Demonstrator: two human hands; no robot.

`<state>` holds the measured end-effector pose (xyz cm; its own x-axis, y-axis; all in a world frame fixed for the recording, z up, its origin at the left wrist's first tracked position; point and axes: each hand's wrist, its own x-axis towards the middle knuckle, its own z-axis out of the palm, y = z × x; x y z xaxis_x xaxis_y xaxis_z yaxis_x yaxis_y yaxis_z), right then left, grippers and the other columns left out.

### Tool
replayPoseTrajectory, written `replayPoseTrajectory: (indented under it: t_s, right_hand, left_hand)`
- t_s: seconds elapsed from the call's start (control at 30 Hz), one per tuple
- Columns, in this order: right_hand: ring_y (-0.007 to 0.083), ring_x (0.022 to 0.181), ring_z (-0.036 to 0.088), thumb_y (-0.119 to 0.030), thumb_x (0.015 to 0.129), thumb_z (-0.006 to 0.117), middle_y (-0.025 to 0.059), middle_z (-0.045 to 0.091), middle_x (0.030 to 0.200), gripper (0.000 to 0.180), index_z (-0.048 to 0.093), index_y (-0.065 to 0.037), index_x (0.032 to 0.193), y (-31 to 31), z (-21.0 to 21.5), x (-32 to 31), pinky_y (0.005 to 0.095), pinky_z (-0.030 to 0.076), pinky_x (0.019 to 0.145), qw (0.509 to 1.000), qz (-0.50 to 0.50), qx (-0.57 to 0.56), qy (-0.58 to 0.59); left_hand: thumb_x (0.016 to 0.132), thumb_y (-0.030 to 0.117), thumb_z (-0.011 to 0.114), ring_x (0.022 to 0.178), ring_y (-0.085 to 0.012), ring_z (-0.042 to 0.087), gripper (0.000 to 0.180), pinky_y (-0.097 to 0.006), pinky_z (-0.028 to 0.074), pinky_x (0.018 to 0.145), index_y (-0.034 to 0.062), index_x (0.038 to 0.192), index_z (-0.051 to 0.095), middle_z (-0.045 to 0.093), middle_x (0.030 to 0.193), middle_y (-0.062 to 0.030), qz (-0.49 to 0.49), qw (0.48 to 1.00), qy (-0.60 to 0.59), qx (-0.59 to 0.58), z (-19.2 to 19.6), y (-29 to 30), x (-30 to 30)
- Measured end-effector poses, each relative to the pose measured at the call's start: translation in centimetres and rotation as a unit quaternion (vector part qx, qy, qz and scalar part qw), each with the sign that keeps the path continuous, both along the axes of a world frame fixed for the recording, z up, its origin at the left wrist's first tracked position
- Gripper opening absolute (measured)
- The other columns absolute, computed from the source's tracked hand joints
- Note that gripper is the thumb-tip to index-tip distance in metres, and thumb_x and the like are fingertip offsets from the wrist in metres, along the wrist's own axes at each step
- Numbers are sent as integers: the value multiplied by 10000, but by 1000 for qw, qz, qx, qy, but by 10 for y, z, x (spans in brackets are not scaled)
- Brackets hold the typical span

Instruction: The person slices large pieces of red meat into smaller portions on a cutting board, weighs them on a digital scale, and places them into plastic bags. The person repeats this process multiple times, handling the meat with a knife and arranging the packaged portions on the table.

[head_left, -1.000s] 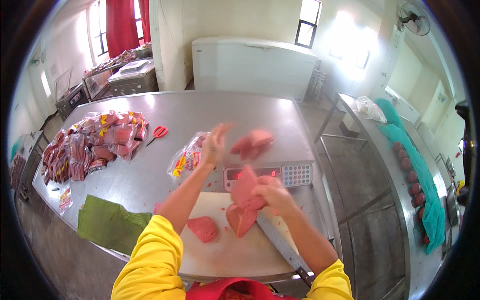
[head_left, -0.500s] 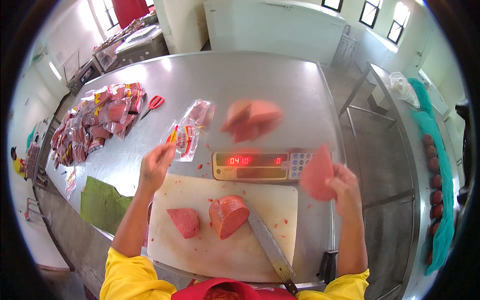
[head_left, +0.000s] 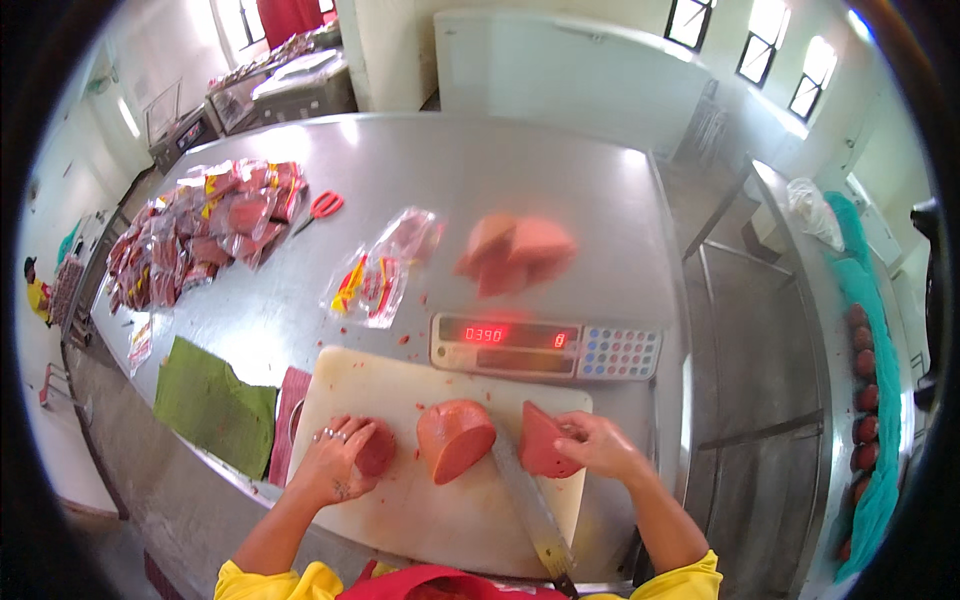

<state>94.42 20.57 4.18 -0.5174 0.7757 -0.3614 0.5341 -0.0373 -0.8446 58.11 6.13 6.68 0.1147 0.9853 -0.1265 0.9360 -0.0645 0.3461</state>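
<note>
On the white cutting board my left hand closes around a small cut piece of pink ham. Over the board's right side, my right hand pinches a thin wedge-shaped ham slice. Between the two hands sits a larger rounded chunk of ham, its cut face toward me. A long knife lies aslant beside that chunk, blade end against it and handle near my body. Behind the board, a digital scale has a lit red display, and a pile of ham slices rests beyond it.
A heap of packed meat bags lies at the left, beside red-handled scissors. Empty-looking clear printed bags lie left of the scale. A green cloth covers the table's left edge. A side table stands at the right.
My right hand has brought its ham slice from beside the scale down to the board. My left hand has left the clear bags and taken hold of the small ham piece. The scale's reading differs.
</note>
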Motion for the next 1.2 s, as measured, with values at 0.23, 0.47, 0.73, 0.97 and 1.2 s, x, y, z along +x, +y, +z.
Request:
replayPoseTrajectory:
  t_s: [0.23,0.47,0.73,0.97,1.2]
  right_hand:
    - [348,1008,557,-191,805,658,180,611,1019,343,574,-37,1100,96,80,-87,415,444,888,880,-42,472,24]
    - [282,964,636,-372,777,677,130,676,987,401,666,-93,1064,190,100,-129,413,498,831,969,2,233,-83]
    - [416,861,621,-393,901,508,242,640,896,408,652,-12,934,237,69,-98,438,494,768,855,-165,491,-24]
    - [135,546,479,-376,926,524,119,517,594,428,610,24,802,168,127,-57,333,434,538,875,-279,377,123]
    - [79,568,482,-268,900,595,54,511,598,332,605,47,797,54,118,-12,277,427,513,945,-184,267,38]
  left_hand:
    - [677,209,671,1010,-403,596,529,-453,481,879,-4,1147,552,631,1046,-228,40,991,-65,106,-18,1,-2]
    - [754,183,632,988,-395,610,420,-436,501,842,-16,1118,568,632,1024,-258,157,975,-140,67,-15,-10,2]
    - [800,169,603,983,-373,622,389,-440,511,819,-13,1141,557,630,1052,-224,114,975,-116,153,-27,-11,4]
    - [821,96,612,924,-375,633,485,-421,532,768,-10,1262,441,606,1106,-229,141,946,-165,241,-63,-15,-7]
    - [770,73,664,918,-345,639,467,-402,531,765,8,1203,504,626,1074,-185,78,977,-60,189,-35,-11,2]
